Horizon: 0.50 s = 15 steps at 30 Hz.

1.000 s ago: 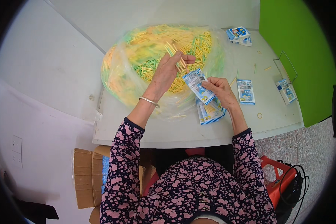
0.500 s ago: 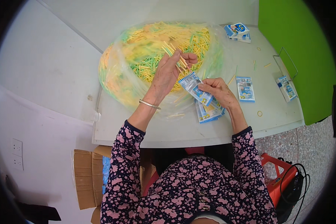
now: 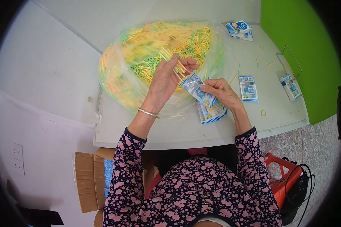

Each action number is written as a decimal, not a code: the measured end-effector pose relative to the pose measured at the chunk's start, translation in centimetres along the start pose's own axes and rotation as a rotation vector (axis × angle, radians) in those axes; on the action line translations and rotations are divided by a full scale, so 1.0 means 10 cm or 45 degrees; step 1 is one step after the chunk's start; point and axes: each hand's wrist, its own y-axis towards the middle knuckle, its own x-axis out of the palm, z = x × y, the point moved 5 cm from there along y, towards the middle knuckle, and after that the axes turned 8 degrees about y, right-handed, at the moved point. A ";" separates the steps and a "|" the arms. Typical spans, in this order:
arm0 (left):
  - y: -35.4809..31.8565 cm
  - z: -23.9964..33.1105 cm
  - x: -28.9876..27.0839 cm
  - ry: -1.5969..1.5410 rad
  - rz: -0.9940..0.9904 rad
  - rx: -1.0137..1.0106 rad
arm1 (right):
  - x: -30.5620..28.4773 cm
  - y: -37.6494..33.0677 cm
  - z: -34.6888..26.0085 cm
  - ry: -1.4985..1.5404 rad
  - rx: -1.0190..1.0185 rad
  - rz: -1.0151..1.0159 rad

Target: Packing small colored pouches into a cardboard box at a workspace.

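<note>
A small bundle of thin yellow, green and orange sticks (image 3: 165,54) lies between the thumb and fingers of my left hand (image 3: 161,84), above a large clear plastic bag (image 3: 119,94) full of the same kind of sticks. Their lower ends meet the upper edge of a blue-and-white packet (image 3: 193,84); whether they go inside I cannot tell. My right hand (image 3: 224,94) pinches this packet by its right side, the thumb on top. Beneath it are more packets (image 3: 211,116) on the table, with yellow showing through.
To the right lie a single packet (image 3: 248,89), another packet (image 3: 290,87) beside a wire stand (image 3: 290,60), and a rubber band (image 3: 263,113). A packet pile (image 3: 239,28) sits at the back right. Below the table are a cardboard box (image 3: 86,181) and a red stool (image 3: 278,166).
My left hand has shifted slightly left and down, bringing the sticks' lower ends to the packet's upper edge. My right hand keeps its pinch on the packet, almost unmoved.
</note>
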 end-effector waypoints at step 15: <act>-0.06 -0.05 -0.01 -0.043 0.055 -0.086 | 0.06 -0.01 0.01 -0.191 -0.054 -0.065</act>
